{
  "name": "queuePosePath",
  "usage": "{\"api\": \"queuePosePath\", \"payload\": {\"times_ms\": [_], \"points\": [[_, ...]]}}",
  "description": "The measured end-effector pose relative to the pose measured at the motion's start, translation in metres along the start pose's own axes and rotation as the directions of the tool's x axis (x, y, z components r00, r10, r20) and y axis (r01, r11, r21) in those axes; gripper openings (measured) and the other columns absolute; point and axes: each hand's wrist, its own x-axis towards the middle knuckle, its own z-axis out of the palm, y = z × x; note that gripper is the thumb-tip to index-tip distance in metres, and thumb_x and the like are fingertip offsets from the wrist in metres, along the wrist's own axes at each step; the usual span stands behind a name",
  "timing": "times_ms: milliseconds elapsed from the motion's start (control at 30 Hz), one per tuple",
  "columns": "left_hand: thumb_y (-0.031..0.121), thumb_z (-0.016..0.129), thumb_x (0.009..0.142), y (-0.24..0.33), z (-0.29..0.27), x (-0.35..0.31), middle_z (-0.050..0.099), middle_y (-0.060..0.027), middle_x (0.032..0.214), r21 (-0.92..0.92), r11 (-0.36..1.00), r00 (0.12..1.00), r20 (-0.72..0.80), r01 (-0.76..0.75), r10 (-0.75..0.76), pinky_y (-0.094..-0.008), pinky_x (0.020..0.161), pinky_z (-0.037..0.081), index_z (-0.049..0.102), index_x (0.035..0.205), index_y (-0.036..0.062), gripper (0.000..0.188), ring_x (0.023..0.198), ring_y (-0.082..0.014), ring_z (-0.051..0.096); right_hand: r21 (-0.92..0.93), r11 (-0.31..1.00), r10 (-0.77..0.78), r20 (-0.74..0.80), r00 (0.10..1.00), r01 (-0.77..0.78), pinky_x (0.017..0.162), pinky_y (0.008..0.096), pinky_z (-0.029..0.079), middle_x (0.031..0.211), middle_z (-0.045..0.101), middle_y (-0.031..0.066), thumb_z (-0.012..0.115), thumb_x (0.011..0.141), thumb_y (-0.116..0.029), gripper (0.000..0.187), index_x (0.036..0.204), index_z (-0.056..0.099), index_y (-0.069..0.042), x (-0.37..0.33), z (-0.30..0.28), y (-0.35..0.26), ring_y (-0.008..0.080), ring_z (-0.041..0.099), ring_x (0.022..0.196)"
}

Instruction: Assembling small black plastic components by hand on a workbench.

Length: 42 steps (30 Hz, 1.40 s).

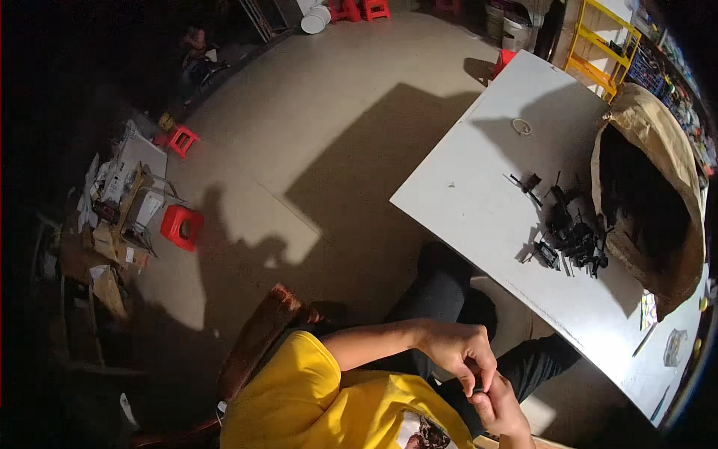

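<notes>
Working a small dark piece (pixel 479 388) between the fingertips seemed to be the step in hand; it sat where the two hands met, mostly hidden by them, so its shape could not be made out. Judged best practice: brace it in the right hand (pixel 505 410), let the left hand (pixel 461 355) do the fine work, press lightly, and turn the piece toward the light, since a thing this small could slip to the floor. Pose: the left forearm reached across from the yellow sleeve (pixel 303 365), wrist bent, thumb and forefinger pinched down on the piece from above. The right hand came up from below, fingers curled, thumb nearly closed against it. Both hands were clear of the table (pixel 464 179); a heap of black parts (pixel 572 236) lay on it, beyond the hands and to their right.
</notes>
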Motion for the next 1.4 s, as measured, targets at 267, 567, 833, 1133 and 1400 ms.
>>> {"api": "queuePosePath", "payload": {"times_ms": [267, 567, 833, 1133, 1400], "points": [[0.022, 0.069, 0.077, 0.002, -0.011, 0.012, 0.059, -0.0041, 0.073, 0.158, 0.987, 0.948, -0.307, -0.038, 0.086, -0.0241, 0.055, 0.044, 0.063, 0.095, 0.0039, 0.026, 0.06, -0.0122, 0.054, -0.492, 0.861, -0.134, -0.468, 0.873, -0.132, 0.071, 0.0404, 0.04, 0.073, 0.05, 0.0156, 0.054, 0.082, -0.017, 0.019, 0.089, 0.053, 0.001, 0.004, -0.006, 0.001, 0.0298, 0.049, 0.067], [0.006, 0.067, 0.077, -0.002, -0.003, 0.018, 0.064, -0.0064, 0.08, 0.149, 0.981, 0.772, -0.635, 0.126, -0.002, -0.022, 0.062, 0.048, 0.062, 0.093, -0.0026, 0.019, 0.071, -0.0081, 0.06, -0.919, 0.309, -0.569, -0.386, 0.726, -0.247, 0.089, 0.0454, 0.036, 0.095, 0.054, 0.0157, 0.054, 0.085, -0.02, 0.033, 0.11, 0.054, 0.001, 0.019, -0.013, -0.015, 0.0325, 0.049, 0.097], [0.019, 0.069, 0.075, 0.001, -0.005, 0.018, 0.06, -0.0067, 0.085, 0.247, 0.968, 0.928, -0.368, 0.042, 0.054, -0.0282, 0.065, 0.045, 0.066, 0.095, 0.0038, 0.025, 0.077, -0.0185, 0.058, 0.508, 0.809, 0.122, -0.636, 0.762, 0.294, 0.058, 0.0263, 0.05, 0.083, 0.055, 0.0083, 0.083, 0.048, -0.048, 0.081, 0.097, 0.036, -0.003, 0.015, -0.009, 0.001, 0.0171, 0.059, 0.072], [0.014, 0.069, 0.073, 0.013, -0.01, 0.024, 0.059, -0.0076, 0.086, 0.305, 0.952, 0.961, -0.268, 0.012, 0.074, -0.029, 0.066, 0.045, 0.066, 0.099, 0.0047, 0.028, 0.08, -0.0209, 0.058, 0.789, 0.471, -0.044, -0.425, 0.904, 0.394, 0.037, 0.0327, 0.05, 0.083, 0.054, 0.0214, 0.085, 0.051, -0.026, 0.065, 0.087, 0.036, -0.004, 0.01, -0.008, 0.021, 0.0267, 0.059, 0.053], [0.002, 0.07, 0.069, 0.016, -0.001, 0.029, 0.058, -0.0092, 0.092, 0.402, 0.915, 0.974, -0.218, 0.031, 0.062, -0.0289, 0.067, 0.047, 0.064, 0.101, 0.0015, 0.033, 0.081, -0.0206, 0.058, 0.642, 0.727, 0.149, -0.493, 0.857, 0.243, 0.038, 0.0244, 0.047, 0.076, 0.056, 0.008, 0.081, 0.064, -0.017, 0.043, 0.08, 0.043, -0.004, 0.003, -0.006, 0.015, 0.0154, 0.058, 0.052]]}}
